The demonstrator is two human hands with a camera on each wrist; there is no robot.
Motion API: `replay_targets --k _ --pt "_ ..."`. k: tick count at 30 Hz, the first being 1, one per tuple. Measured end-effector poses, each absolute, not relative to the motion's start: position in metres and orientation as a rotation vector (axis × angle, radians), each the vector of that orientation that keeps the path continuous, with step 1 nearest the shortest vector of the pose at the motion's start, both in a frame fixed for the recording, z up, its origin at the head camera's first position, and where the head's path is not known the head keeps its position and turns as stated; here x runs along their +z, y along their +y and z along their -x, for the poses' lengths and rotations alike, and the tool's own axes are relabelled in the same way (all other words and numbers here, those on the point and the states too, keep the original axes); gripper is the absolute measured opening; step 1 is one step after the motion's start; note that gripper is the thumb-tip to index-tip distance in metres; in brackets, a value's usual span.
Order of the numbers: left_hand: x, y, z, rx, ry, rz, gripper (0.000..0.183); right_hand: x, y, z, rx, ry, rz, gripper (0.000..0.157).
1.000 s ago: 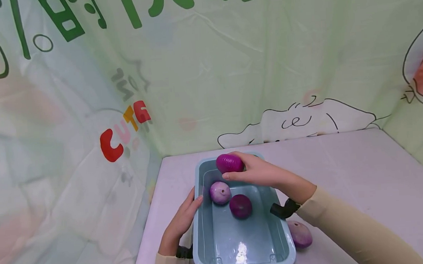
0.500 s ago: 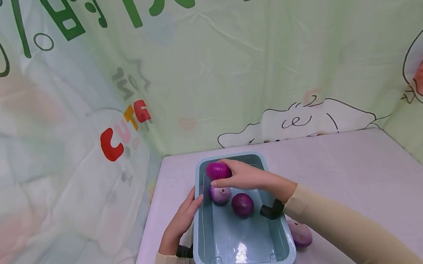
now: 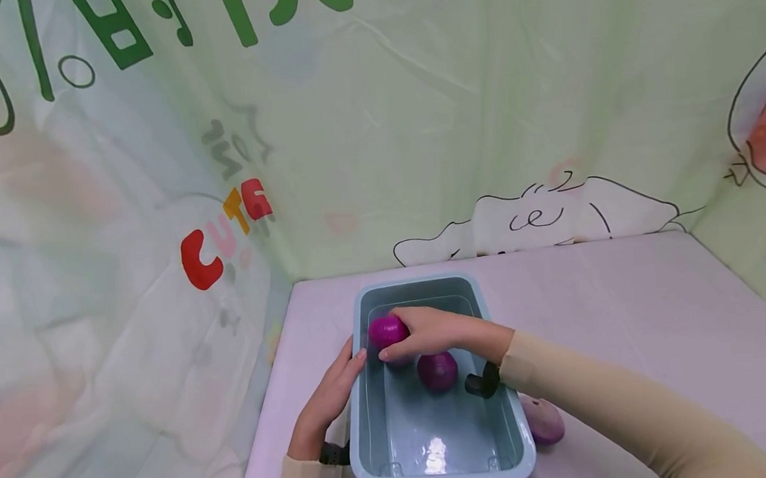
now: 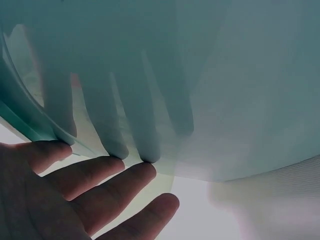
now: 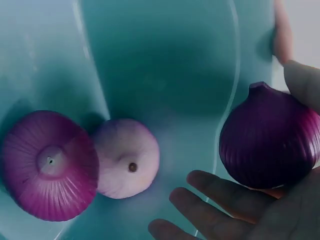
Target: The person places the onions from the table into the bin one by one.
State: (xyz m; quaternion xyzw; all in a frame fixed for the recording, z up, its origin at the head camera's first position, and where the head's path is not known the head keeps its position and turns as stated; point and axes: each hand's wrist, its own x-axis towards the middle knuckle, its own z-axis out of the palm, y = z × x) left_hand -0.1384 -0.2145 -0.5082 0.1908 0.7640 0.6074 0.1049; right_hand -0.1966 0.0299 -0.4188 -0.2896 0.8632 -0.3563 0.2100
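A light blue plastic bin [image 3: 432,438] stands on the table. My right hand [image 3: 430,332] is inside its far left part, gripping a bright purple onion [image 3: 386,332] between thumb and fingers. In the right wrist view this onion [image 5: 270,137] has its pointed tip up. A dark purple onion [image 3: 438,371] lies on the bin floor, beside a pale lilac onion [image 5: 127,159] that my right hand mostly hides in the head view. My left hand [image 3: 331,390] rests along the bin's left side; its nearly straight fingers [image 4: 112,195] touch the outer wall.
Another pale purple onion [image 3: 543,420] lies on the table just outside the bin's right wall. The table [image 3: 608,321] has a pale lilac cover. Printed curtains [image 3: 377,124] hang behind and to the left.
My right hand has carried its onion left, nearer to me and lower into the bin, over the pale onion. The dark onion has shifted slightly right. My left hand has stayed put.
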Motion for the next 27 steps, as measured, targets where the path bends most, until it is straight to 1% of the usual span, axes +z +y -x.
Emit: replay_targets --k 5,8,15,23,27 --pt "-0.506 -0.215 0.140 1.794 2.240 -0.558 0.060 -0.418 0.024 0.194 -0.899 2.400 0.852 0.058" --pt "-0.507 -0.215 0.139 1.792 2.227 -0.548 0.061 -0.421 0.020 0.192 -0.840 2.409 0.864 0.055" --pt "-0.508 -0.215 0.139 1.793 2.225 -0.546 0.060 -0.425 0.012 0.189 -0.722 2.454 0.882 0.065" --pt "-0.506 -0.215 0.138 1.792 2.229 -0.536 0.060 -0.423 0.009 0.184 -0.641 2.490 0.872 0.070" --pt "-0.505 -0.215 0.137 1.795 2.232 -0.546 0.061 -0.423 0.008 0.183 -0.627 2.501 0.882 0.075"
